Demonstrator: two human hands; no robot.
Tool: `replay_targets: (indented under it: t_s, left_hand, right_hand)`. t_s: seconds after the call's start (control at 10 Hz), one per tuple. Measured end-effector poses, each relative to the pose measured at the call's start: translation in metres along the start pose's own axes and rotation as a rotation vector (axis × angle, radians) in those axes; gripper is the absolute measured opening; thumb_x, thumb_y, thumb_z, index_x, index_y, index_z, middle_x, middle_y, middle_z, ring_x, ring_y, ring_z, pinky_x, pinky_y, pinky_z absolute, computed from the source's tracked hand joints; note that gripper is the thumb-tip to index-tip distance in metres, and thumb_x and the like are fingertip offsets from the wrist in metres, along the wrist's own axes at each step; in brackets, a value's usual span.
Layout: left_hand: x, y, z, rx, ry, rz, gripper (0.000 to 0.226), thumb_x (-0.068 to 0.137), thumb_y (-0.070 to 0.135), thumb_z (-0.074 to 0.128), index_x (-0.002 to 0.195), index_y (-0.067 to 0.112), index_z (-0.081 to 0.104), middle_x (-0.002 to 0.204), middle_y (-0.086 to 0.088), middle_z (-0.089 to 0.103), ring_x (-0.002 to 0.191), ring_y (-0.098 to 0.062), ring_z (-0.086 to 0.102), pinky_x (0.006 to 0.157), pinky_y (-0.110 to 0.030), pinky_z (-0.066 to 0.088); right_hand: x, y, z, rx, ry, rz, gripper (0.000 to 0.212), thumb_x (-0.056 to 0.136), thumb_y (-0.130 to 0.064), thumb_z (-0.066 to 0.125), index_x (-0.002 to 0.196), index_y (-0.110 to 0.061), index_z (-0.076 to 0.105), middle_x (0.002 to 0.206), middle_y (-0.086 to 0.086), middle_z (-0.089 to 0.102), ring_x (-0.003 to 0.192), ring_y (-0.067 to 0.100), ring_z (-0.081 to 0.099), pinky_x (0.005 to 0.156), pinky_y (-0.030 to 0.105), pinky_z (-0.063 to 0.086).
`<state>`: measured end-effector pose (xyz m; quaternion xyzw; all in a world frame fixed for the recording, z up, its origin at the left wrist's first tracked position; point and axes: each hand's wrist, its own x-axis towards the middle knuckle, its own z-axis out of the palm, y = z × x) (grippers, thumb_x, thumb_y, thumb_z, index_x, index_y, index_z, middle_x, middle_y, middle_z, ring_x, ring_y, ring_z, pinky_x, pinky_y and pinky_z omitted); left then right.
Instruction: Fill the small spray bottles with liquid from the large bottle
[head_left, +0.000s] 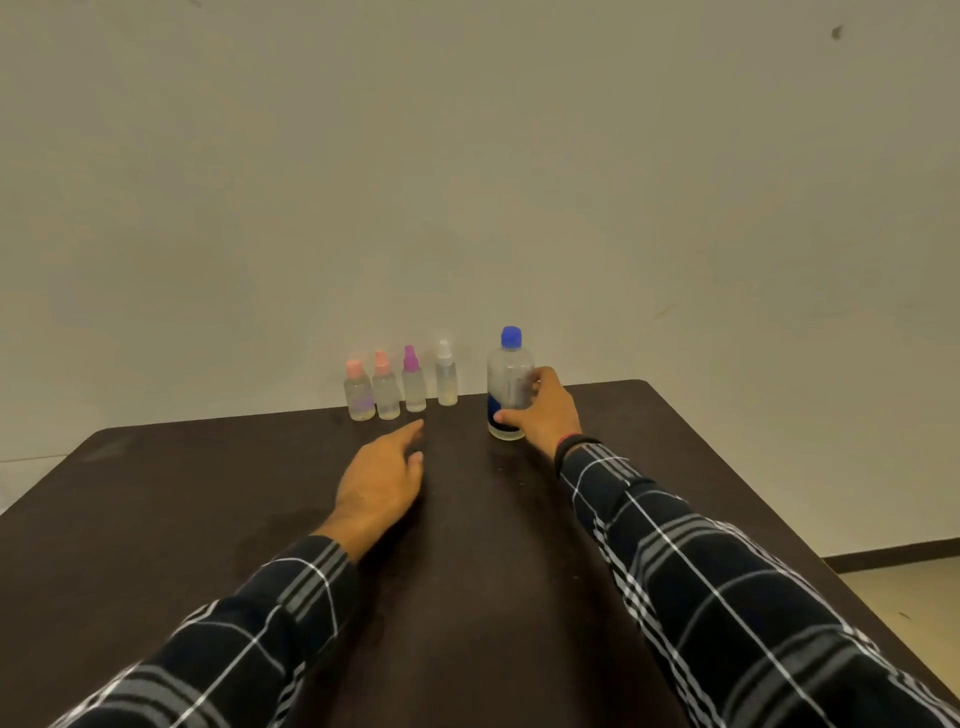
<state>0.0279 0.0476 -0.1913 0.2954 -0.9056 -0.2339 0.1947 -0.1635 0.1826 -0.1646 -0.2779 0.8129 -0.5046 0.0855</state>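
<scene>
A large clear bottle (508, 379) with a blue cap and blue label stands upright near the table's far edge. My right hand (545, 413) wraps around its right side, thumb across the front. To its left stand several small clear spray bottles in a row: two with pink caps (358, 392) (385, 389), one with a purple cap (413, 382), one with a white cap (445, 376). All are capped. My left hand (382, 480) hovers just short of the purple-capped bottle, fingers stretched forward, holding nothing.
The dark brown table (208, 493) stands against a plain beige wall (467, 182). The small bottles sit right at the table's far edge. At the right, the table edge drops to a tan floor (914, 597).
</scene>
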Motion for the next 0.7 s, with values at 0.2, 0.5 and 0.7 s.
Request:
replay_targets:
  t_s: [0.2, 0.5, 0.7]
  left_hand:
    - [0.002, -0.022, -0.012, 0.054, 0.062, 0.0, 0.054, 0.102, 0.025, 0.053, 0.154, 0.029, 0.039, 0.147, 0.004, 0.056, 0.13, -0.019, 0.056, 0.111, -0.039, 0.044]
    - [0.0, -0.016, -0.018, 0.052, 0.095, 0.011, 0.053, 0.102, 0.025, 0.052, 0.154, 0.029, 0.041, 0.147, 0.004, 0.056, 0.131, -0.019, 0.055, 0.112, -0.037, 0.044]
    - [-0.022, -0.01, -0.045, 0.064, 0.137, 0.013, 0.052, 0.102, 0.023, 0.049, 0.153, 0.032, 0.041, 0.146, 0.005, 0.056, 0.13, -0.019, 0.056, 0.108, -0.036, 0.046]
  right_hand:
    - [0.023, 0.0, 0.017, 0.006, -0.008, -0.028, 0.074, 0.074, -0.02, 0.087, 0.132, -0.012, 0.043, 0.138, 0.008, 0.055, 0.127, 0.028, 0.053, 0.105, 0.038, 0.044]
    - [0.042, 0.006, 0.019, -0.008, 0.012, 0.008, 0.075, 0.077, -0.02, 0.084, 0.138, -0.012, 0.041, 0.141, 0.01, 0.054, 0.13, 0.031, 0.051, 0.109, 0.043, 0.041]
    - [0.02, 0.001, 0.012, 0.008, -0.027, 0.026, 0.105, 0.075, -0.022, 0.086, 0.155, -0.01, 0.018, 0.151, 0.013, 0.043, 0.139, 0.033, 0.042, 0.113, 0.045, 0.034]
